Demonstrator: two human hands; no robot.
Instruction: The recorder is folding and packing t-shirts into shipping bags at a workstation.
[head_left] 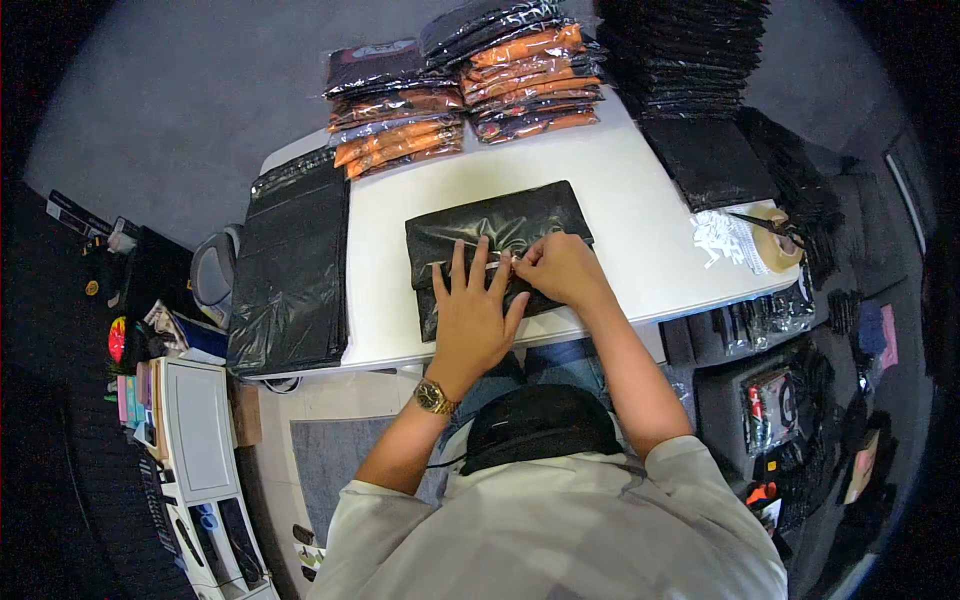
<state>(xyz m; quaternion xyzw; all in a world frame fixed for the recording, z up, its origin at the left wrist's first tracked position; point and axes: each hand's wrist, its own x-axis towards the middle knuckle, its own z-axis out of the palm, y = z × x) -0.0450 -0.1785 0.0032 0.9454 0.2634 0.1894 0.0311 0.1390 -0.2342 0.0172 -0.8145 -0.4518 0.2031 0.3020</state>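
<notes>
A glossy black plastic mailing bag (500, 215) lies folded on the white table, close to its front edge. My left hand (468, 315) rests flat on it with the fingers spread, and a gold watch (433, 396) is on that wrist. My right hand (565, 270) is closed in a pinch over the bag's fold, beside the left fingertips. A thin pale strip (494, 265) shows along the fold between my hands. Whatever the right fingertips pinch is hidden.
Clear-wrapped packets (525, 80) in orange and black stand in two stacks at the back. Flat black bags (290, 270) lie on the left. At the right are more black bags (710, 165), a tape roll (775, 245) and white labels (722, 238). A white cabinet (197, 425) stands lower left.
</notes>
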